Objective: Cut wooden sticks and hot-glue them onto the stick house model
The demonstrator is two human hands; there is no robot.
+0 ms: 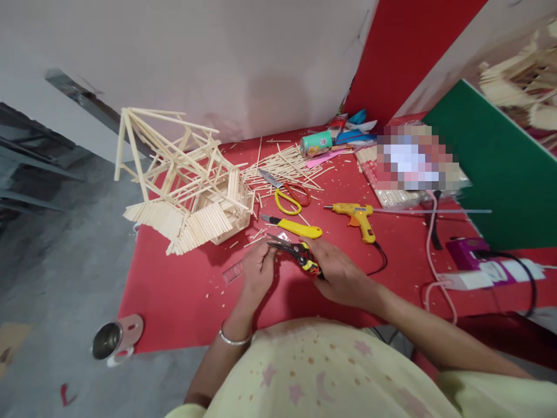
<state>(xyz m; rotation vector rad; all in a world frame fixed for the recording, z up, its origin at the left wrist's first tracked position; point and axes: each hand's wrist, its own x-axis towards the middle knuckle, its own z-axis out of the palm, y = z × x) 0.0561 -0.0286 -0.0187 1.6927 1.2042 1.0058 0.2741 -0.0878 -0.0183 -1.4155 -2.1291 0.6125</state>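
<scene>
My right hand (337, 270) is wrapped round the yellow-and-black handles of a pair of pruning shears (296, 251), whose dark blades point left. Close by the blade tips is my left hand (260, 267), its fingers pressed together; whatever they hold is hidden or too small to name. A yellow utility knife (298, 227) lies just beyond the shears. Behind it rest scissors (287, 194) with one yellow and one red handle loop. To the left stands a framework of thin wooden sticks (183, 180) with slatted panels. A clear ruler-like strip (233, 271) lies beside my left hand.
Loose wooden sticks (282, 165) are heaped at the back, near a green can (316, 144) on its side. A corded yellow glue gun (354, 216) lies to the right. A power strip (465, 281) is farther right. A mug (130, 331) sits at the front left edge.
</scene>
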